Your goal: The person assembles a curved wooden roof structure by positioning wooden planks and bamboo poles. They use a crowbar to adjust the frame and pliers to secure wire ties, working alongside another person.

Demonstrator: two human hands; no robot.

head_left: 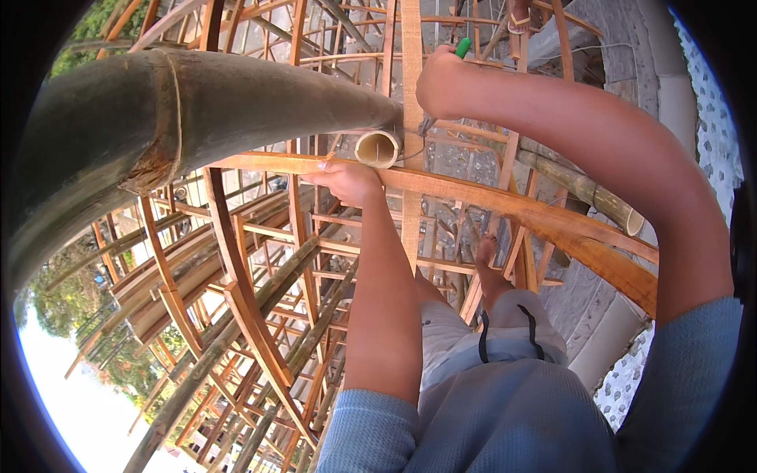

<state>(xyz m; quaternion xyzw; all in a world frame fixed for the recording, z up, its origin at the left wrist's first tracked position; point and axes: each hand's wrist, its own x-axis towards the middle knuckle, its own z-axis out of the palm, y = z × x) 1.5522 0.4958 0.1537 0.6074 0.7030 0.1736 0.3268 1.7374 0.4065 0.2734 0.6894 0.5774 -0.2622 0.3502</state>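
My left hand [351,183] is closed round a long orange-brown wooden beam [465,189] that crosses in front of me. Just above that hand is the hollow cut end of a bamboo pole [377,150]. My right hand [441,83] reaches farther out, its fingers wrapped round a tool with a green handle [463,48]. A thin dark metal part shows below this fist, close to an upright plank [412,47]; the tool's exact kind is hidden. A thick dark bamboo pole [276,91] comes in from the left and ends near the plank.
Timber and bamboo framework [268,331] spreads below and to the left. Another bamboo pole [583,185] lies at the right, beside a grey ledge [587,315]. My bare foot [487,248] is amid the timbers. Someone's sandalled foot [519,20] shows at the far top.
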